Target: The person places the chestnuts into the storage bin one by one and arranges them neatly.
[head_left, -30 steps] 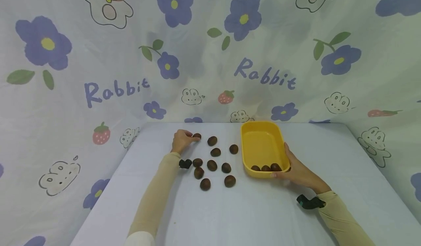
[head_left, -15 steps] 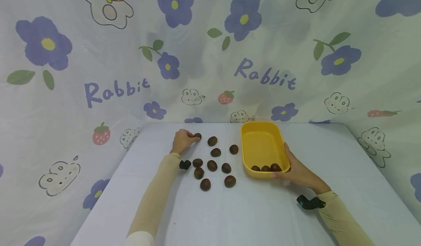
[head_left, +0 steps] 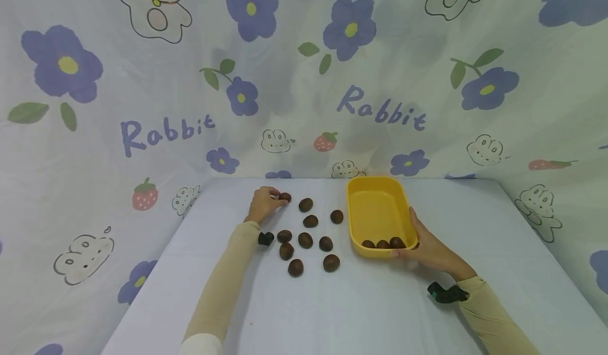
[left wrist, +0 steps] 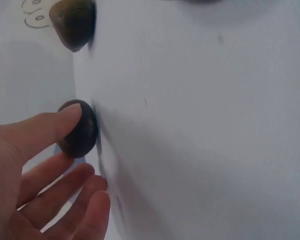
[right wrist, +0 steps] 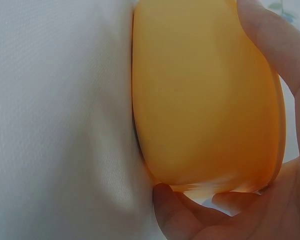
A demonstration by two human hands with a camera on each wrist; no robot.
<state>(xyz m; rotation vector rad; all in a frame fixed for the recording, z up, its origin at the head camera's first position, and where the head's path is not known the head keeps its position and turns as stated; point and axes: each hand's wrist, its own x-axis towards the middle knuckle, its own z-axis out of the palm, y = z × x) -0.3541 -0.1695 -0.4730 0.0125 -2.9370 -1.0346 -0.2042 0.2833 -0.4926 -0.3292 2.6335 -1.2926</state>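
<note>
At the far left of the group, my left hand [head_left: 264, 204] has thumb and fingers around a brown chestnut [head_left: 285, 197], which rests on the white table. In the left wrist view the thumb presses on that chestnut [left wrist: 83, 131], and the other fingers curve below it. My right hand [head_left: 433, 248] grips the near right corner of a yellow plastic box [head_left: 352, 223], its thumb at the front rim. Seen from the right wrist, the box wall [right wrist: 205, 95] stands on the table with fingers around its end. A few chestnuts [head_left: 397, 242] lie along the near end inside the box.
Several loose chestnuts [head_left: 305, 240] are spread between the left forearm and the box. One chestnut [head_left: 336, 217] lies close to the box's left side. A patterned cloth backdrop [head_left: 294, 80] rises behind the table's far edge.
The head view has shifted very slightly. Both hands keep their places on the chestnut and the box.
</note>
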